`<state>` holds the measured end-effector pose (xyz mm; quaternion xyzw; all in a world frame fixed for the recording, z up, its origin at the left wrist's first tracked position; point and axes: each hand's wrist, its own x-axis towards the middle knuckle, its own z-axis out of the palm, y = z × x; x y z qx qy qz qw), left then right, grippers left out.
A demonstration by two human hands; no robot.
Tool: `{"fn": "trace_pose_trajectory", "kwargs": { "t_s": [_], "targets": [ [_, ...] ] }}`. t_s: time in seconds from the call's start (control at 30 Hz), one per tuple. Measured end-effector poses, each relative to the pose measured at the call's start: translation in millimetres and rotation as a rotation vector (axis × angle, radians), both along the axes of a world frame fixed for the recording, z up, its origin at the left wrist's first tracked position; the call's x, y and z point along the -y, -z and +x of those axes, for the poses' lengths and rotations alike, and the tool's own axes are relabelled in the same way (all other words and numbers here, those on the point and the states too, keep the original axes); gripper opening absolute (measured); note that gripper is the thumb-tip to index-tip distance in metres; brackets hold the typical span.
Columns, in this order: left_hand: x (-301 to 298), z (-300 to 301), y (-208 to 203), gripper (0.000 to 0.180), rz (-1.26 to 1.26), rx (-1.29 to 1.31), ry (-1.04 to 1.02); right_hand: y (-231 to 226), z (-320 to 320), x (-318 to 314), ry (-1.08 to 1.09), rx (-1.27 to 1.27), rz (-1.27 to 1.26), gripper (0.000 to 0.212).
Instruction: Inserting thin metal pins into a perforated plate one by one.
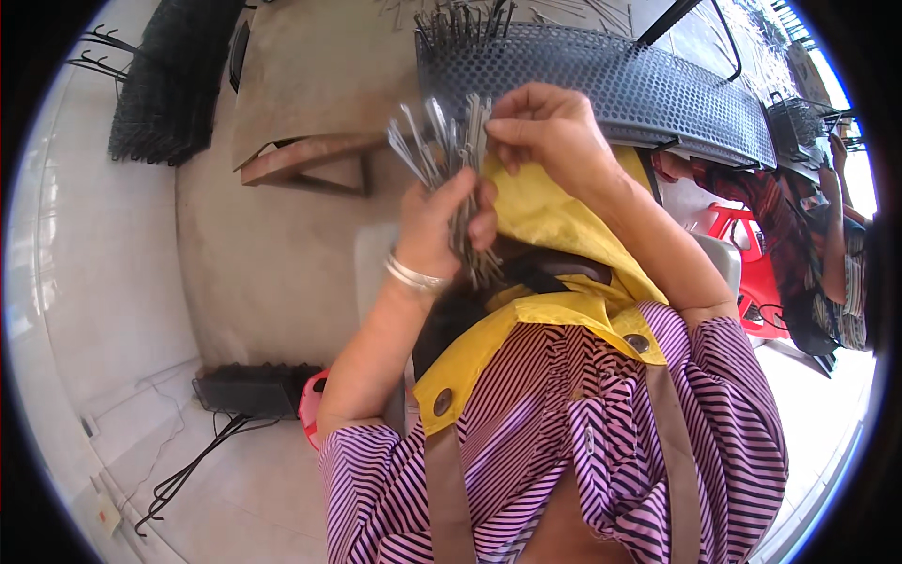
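My left hand (439, 226) is wrapped round a bundle of thin metal wire pieces (462, 150), held upright in front of my body. Their upper ends fan out, some with narrow loops, and the lower ends stick out below my fist. My right hand (556, 132) is beside the bundle's top right, thumb and fingers drawn together against the wire ends. Whether a single piece is pinched there cannot be made out. Under both hands spreads my yellow apron (540, 202).
A grey perforated metal tray (601, 80) stands ahead, with dark wire pieces (465, 26) at its left end. Left of it is a brown tabletop (324, 80). Black wire racks (174, 75) stand far left; a red chair (752, 254) and another person's arm (832, 226) are at right.
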<state>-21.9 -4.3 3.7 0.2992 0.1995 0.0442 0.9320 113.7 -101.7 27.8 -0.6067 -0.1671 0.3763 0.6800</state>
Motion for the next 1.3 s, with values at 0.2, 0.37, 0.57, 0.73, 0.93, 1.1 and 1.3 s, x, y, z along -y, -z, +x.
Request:
{"fn": "trace_pose_trajectory", "kwargs": {
  "t_s": [0.2,0.37,0.57,0.73,0.93,1.1,1.3],
  "targets": [
    [0,-3,1,0.023,-0.018,0.043,0.065,-6,-1,1,0.035,-0.007,0.104,0.012],
    [7,-1,-2,0.023,0.162,-0.026,0.019,-12,-4,6,0.004,0.075,-0.042,0.010],
    [17,1,-8,0.016,0.352,-0.082,-0.038,-3,0,10,0.029,-0.053,-0.010,0.009],
    [12,1,-8,0.021,0.230,-0.079,-0.053,3,12,12,0.167,-0.129,0.029,0.006],
    [6,3,-9,0.033,0.102,-0.041,-0.112,-5,17,2,0.251,-0.095,0.067,0.006],
    [2,6,-4,0.029,0.077,-0.035,-0.169,-6,21,-14,0.274,-0.101,0.061,0.008],
    [-2,9,0,0.026,0.021,-0.006,-0.263,-2,17,-19,0.301,-0.102,0.094,0.009]
  ]
}}
